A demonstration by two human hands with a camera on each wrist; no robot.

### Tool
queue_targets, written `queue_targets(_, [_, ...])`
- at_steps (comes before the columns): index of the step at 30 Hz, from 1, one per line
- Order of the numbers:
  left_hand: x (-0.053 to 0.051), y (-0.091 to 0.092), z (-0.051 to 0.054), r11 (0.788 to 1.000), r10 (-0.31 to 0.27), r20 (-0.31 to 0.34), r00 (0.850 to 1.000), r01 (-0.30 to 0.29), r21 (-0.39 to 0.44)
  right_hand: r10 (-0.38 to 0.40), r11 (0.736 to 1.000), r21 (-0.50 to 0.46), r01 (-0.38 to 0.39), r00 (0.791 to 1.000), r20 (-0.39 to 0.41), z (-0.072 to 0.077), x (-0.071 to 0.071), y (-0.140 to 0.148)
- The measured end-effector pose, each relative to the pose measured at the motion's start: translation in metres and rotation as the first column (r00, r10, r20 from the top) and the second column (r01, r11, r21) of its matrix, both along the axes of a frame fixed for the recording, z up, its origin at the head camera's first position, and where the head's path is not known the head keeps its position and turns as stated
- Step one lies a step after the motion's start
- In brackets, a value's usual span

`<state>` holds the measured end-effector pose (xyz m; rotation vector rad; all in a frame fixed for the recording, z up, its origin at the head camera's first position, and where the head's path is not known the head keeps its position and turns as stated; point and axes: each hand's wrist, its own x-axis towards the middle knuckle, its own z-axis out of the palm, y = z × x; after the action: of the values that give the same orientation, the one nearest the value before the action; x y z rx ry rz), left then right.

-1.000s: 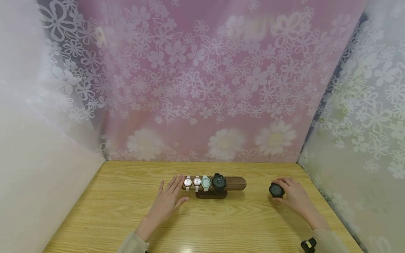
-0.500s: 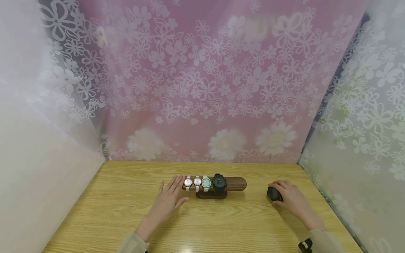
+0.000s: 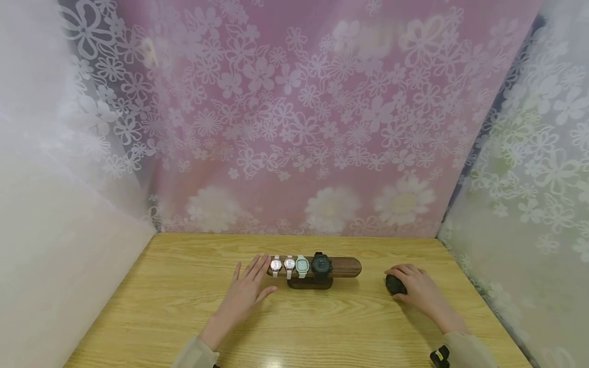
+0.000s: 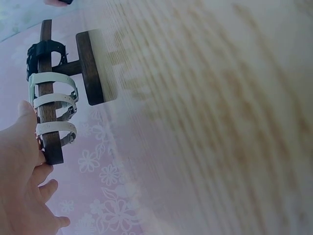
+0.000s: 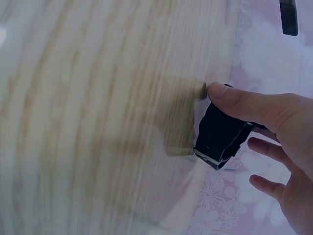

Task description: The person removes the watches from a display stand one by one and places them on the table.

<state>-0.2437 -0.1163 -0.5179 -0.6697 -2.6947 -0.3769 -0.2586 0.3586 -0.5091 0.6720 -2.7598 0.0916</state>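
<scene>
A dark wooden watch stand (image 3: 346,267) carries four watches in a row: two with pale straps (image 3: 276,265) (image 3: 289,263), a mint green one (image 3: 301,266) and a black one (image 3: 321,264). My left hand (image 3: 244,294) touches the stand's left end, fingers spread; in the left wrist view this hand (image 4: 22,171) lies against the end of the bar (image 4: 53,151). To the right of the stand, my right hand (image 3: 421,291) holds another black watch (image 3: 395,285). The right wrist view shows the right hand (image 5: 274,132) pinching this watch (image 5: 220,134) by thumb and finger.
The wooden table (image 3: 294,327) is bounded behind by a pink flowered curtain (image 3: 276,153). A pale wall (image 3: 60,230) stands at the left and a whitish flowered sheet (image 3: 529,245) at the right.
My right hand has moved a little to the left with the black watch, whose face has turned away from view. My left hand has stayed at the stand's end.
</scene>
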Motion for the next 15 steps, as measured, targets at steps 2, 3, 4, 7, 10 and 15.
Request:
queue_targets(2, [-0.0004,0.0004,0.0002,1.0,-0.001,0.0,1.0,0.001,-0.003,-0.001,1.0,0.001,0.001,1.0,-0.003,-0.0007,-0.0002,-0.0002])
queue_targets(3, [-0.0005,0.0004,0.0005,1.0,-0.001,0.003,1.0,0.001,-0.005,-0.001,1.0,0.003,0.001,1.0,-0.003,-0.0011,-0.0003,-0.0002])
queue_targets(4, [-0.0004,0.0005,0.0009,1.0,-0.001,0.006,1.0,0.001,-0.006,-0.001,1.0,0.003,0.001,1.0,-0.002,-0.0014,-0.0004,-0.0002])
queue_targets(7, [0.0003,0.0003,0.002,1.0,0.0,0.016,1.0,0.0,-0.005,-0.004,1.0,0.003,0.004,1.0,0.006,-0.0023,-0.0005,0.0003])
queue_targets(10, [0.0007,-0.0001,0.0023,1.0,-0.002,0.018,1.0,0.002,0.002,-0.011,1.0,-0.003,0.011,1.0,0.017,-0.0035,-0.0004,0.0008])
queue_targets(15, [0.0013,-0.0002,0.0022,1.0,-0.003,0.014,1.0,0.003,-0.003,-0.016,0.999,-0.034,0.017,0.999,0.04,-0.0035,0.0021,0.0003])
